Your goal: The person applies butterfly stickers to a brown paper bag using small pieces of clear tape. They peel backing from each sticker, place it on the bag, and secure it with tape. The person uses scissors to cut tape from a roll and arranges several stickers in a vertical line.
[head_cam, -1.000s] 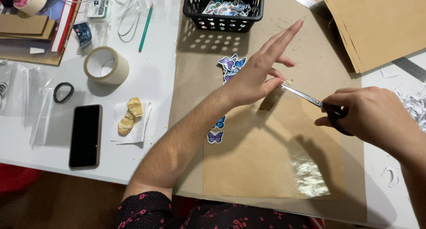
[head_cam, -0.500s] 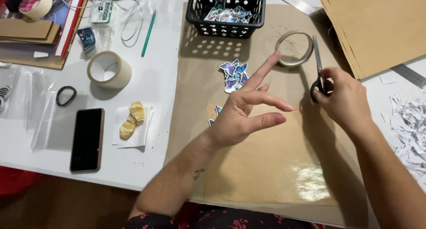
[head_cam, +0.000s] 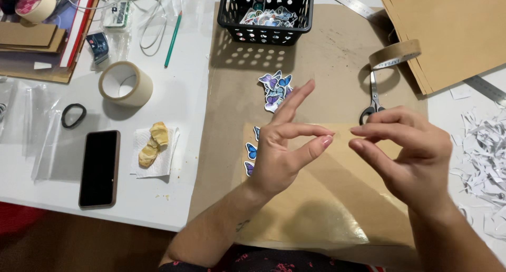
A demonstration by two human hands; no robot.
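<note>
My left hand [head_cam: 284, 148] hovers over the brown paper sheet [head_cam: 337, 56] with its fingers spread and the thumb pointing right. My right hand [head_cam: 414, 156] faces it, index finger and thumb a small gap from the left thumb tip. I see nothing held in either hand. The scissors [head_cam: 373, 101] lie on the paper just beyond my right hand, next to a roll of tape [head_cam: 394, 53]. Butterfly stickers [head_cam: 276, 88] lie in a pile beyond my left hand, and more stickers [head_cam: 251, 151] peek out beside the left palm. A glossy film patch [head_cam: 327, 209] covers the paper near me.
A black basket [head_cam: 266, 32] with stickers stands at the back. Left of the paper are a wide tape roll [head_cam: 125, 83], a phone [head_cam: 99, 167], a snack on a napkin [head_cam: 153, 150], a hair tie [head_cam: 73, 115] and a green pencil [head_cam: 173, 40]. Paper shreds [head_cam: 487, 156] lie at right, cardboard sheets [head_cam: 458, 35] at back right.
My right hand set the scissors down by the tape roll and came back toward me. Both hands now meet fingertip to fingertip over the paper.
</note>
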